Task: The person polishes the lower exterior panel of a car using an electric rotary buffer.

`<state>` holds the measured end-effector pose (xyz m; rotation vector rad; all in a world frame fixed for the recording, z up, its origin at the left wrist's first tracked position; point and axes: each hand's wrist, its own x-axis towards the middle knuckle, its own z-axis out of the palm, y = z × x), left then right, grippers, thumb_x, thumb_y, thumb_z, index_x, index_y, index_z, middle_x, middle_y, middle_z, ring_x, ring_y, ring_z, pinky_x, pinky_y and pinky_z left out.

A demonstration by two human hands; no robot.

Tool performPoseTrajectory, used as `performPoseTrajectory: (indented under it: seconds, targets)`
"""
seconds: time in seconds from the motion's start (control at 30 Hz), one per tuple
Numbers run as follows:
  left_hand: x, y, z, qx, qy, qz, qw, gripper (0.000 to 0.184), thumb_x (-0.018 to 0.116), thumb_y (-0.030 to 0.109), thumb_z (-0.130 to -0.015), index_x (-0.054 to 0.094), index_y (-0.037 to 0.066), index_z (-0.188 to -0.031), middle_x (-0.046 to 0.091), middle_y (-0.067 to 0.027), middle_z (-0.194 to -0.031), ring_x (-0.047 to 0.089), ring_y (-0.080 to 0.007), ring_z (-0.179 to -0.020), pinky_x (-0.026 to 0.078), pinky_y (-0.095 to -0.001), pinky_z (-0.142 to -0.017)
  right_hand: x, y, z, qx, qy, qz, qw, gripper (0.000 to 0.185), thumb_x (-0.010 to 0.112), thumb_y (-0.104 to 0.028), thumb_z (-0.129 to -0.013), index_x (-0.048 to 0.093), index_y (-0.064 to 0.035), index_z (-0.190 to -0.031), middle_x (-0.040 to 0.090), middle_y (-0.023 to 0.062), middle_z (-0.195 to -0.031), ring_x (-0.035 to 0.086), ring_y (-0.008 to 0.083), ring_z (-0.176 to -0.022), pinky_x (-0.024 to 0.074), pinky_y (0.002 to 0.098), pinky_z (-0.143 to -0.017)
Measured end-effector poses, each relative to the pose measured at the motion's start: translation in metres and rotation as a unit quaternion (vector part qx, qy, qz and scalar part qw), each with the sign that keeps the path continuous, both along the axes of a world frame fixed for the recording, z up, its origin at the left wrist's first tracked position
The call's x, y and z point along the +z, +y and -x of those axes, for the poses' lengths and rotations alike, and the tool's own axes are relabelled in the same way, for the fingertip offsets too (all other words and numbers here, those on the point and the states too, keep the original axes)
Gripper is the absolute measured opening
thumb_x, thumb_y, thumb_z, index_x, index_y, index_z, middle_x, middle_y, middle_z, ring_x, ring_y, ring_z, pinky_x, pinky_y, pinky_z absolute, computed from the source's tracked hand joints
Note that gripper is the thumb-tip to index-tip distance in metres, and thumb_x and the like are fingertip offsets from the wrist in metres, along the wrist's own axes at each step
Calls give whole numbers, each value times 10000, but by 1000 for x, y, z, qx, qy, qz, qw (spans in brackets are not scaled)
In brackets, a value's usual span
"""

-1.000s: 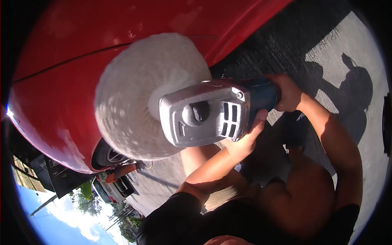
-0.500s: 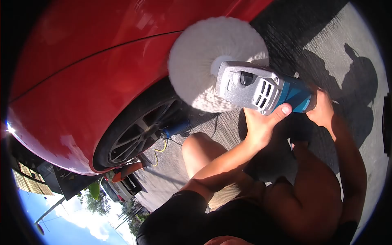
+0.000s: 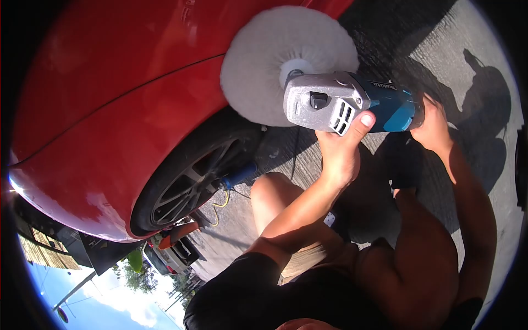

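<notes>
A blue and silver polisher (image 3: 385, 104) carries a round white fluffy pad (image 3: 264, 60) over the red car panel (image 3: 137, 110), above the wheel arch. Whether the pad touches the paint is unclear. My left hand (image 3: 341, 151) is closed at the silver head of the machine, thumb up along its side, other fingers mostly hidden beneath. Around the rear end of the blue body my right hand (image 3: 434, 126) is wrapped, fingers partly hidden.
Below the panel is a dark spoked wheel (image 3: 192, 181). A blue cylindrical object (image 3: 239, 175) and a yellow cord (image 3: 221, 208) lie beside it on the concrete ground (image 3: 220, 242). My bare knee (image 3: 275, 192) is close by. A parked vehicle (image 3: 168, 257) stands farther off.
The polisher and both hands moved right and up from the lower panel, then slightly up and left. More of the wheel has come into view. The pad's outline looks sharper now.
</notes>
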<state>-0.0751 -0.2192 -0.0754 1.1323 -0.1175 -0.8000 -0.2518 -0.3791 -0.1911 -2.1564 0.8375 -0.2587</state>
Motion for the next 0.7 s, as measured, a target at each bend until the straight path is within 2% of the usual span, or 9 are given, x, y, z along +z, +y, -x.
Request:
performPoseTrajectory:
  seconds: [0.13,0.2,0.27,0.33,0.4,0.47,0.57,0.6,0.7]
  targets:
    - [12,9,11,4,-7,-29,1000,400,876,78,-876,646,18,-1198,673,-19,-1071,638,-111,-953,510,-284,-881,5,2,-4,62,-37,-50,996,341,741,-64,-752,670,3,-1079,720,251,-1032,684,488,-997,552,484,-824]
    - [19,17,16,-26,-21,-57,998,307,836,32,-905,658,10,-1154,678,-13,-1046,635,-96,-940,508,-271,-868,11,11,0,69,-27,-93,993,366,742,-64,-742,673,10,-1093,723,258,-1020,692,485,-1003,557,476,-831]
    - [23,30,23,-51,-5,-67,996,382,831,14,-907,624,6,-1228,676,-27,-1096,640,-108,-980,511,-286,-907,31,23,5,48,14,-150,987,409,742,-62,-723,670,18,-1117,721,272,-1000,696,491,-1016,562,472,-849]
    - [44,38,33,-34,23,-120,992,705,857,76,-868,479,18,-1460,569,-73,-1361,552,-186,-1250,414,-374,-1107,41,36,8,76,-22,-185,980,426,771,-59,-723,680,16,-1133,737,249,-1011,726,444,-998,571,449,-859]
    - [44,58,46,-25,-39,-56,997,848,867,164,-875,384,-4,-1551,544,-145,-1461,535,-275,-1350,396,-452,-1170,60,53,1,108,-82,-267,954,414,786,-62,-736,689,15,-1130,749,232,-1025,740,414,-983,576,436,-863]
    - [25,81,55,-7,-90,48,995,911,900,85,-832,350,-18,-1551,536,-202,-1453,533,-319,-1372,380,-472,-1188,69,79,1,133,-104,-299,939,397,801,-87,-764,700,12,-1135,757,215,-1043,750,371,-976,576,423,-871]
    - [2,114,41,-114,-75,-22,990,1007,964,339,-796,402,-10,-1554,530,-166,-1479,524,-278,-1368,417,-440,-1153,75,95,-7,158,-80,-399,900,402,839,-136,-792,712,5,-1147,765,205,-1049,763,306,-986,581,406,-857]
    - [6,106,35,-114,-90,-22,989,950,960,338,-799,445,-13,-1516,569,-152,-1421,559,-266,-1314,448,-424,-1115,77,97,-11,166,-62,-440,881,410,854,-154,-799,715,3,-1151,767,204,-1048,766,285,-992,584,402,-848]
    - [16,96,20,-126,-135,-47,982,804,947,322,-810,548,-17,-1420,652,-120,-1291,636,-236,-1187,523,-388,-1023,71,105,-20,208,-15,-450,868,396,865,-156,-788,730,7,-1122,771,198,-1049,760,270,-963,585,414,-837]
